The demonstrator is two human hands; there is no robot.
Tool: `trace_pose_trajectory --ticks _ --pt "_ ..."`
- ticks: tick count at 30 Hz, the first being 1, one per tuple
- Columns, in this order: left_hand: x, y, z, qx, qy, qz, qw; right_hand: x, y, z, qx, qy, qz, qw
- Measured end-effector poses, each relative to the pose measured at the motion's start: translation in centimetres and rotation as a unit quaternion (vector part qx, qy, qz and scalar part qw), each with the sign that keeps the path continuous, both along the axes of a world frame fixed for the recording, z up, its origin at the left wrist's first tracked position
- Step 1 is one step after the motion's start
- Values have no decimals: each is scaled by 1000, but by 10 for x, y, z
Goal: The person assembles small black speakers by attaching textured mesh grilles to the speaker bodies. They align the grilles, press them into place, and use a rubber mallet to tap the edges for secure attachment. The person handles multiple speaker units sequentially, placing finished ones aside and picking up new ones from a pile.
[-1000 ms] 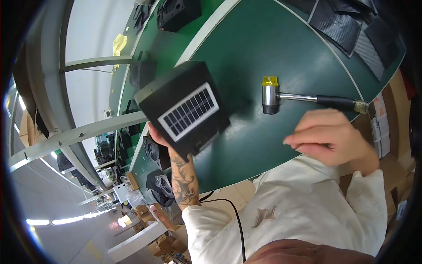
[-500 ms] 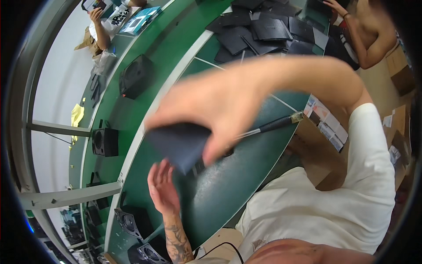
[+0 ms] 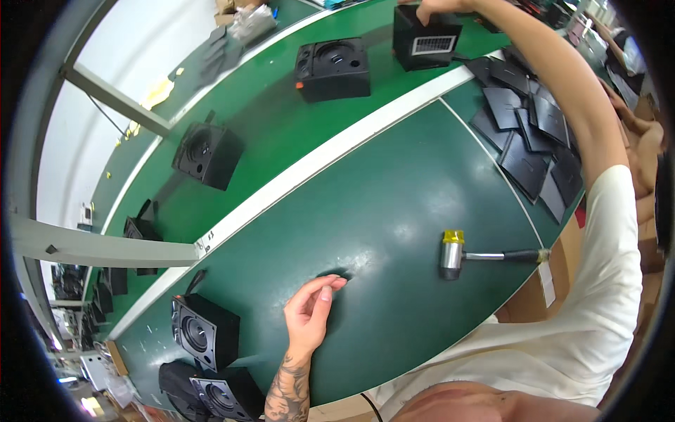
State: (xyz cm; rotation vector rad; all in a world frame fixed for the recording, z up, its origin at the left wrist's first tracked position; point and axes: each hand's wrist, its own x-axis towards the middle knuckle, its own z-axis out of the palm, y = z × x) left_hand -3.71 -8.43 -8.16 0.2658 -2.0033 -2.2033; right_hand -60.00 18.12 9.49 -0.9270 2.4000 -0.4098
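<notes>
Far off on the bright green belt, my right hand (image 3: 439, 7) grips the top of a black speaker box (image 3: 406, 48); a pale printed label is on the side facing me. The picture's upper edge cuts off part of that hand. My left hand (image 3: 308, 313), at the end of a tattooed forearm, rests low over the dark green table (image 3: 394, 190). Its fingers curl together near the thumb, and nothing shows in them. To its right lies a mallet (image 3: 453, 256) with a silver head, a yellow face and a dark handle.
Several black flat panels (image 3: 524, 165) lie piled at the far right. Other speaker boxes (image 3: 334, 69) stand along the belt, and two more (image 3: 205, 330) at the table's left end. A white rail (image 3: 337, 158) divides table and belt. Another person's arm (image 3: 640, 130) shows at right.
My right hand has swung from close in front of me, with a dark box, out to the belt's far end. My left hand's fingers have curled in. The view has shifted.
</notes>
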Motion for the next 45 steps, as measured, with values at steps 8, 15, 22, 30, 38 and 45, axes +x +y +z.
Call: trace_pose_trajectory --ticks 8,15,22,30,38,45 --pt "16 -4 8 -4 -23 6 1000 75 -163 -82 21 290 111 950" --pt "3 -10 -1 5 -7 -15 1000 86 -132 -102 -36 325 141 934" --pt "-2 -17 -4 -21 131 206 969 327 -91 -57 -199 134 540 807" --pt "9 14 7 -148 101 -41 983 411 -34 -77 -288 165 542 772" --pt "20 45 12 -128 104 -19 986 331 171 -109 -16 413 -3 910" --pt "21 45 15 -98 109 -13 989 345 198 -153 26 369 -193 909"
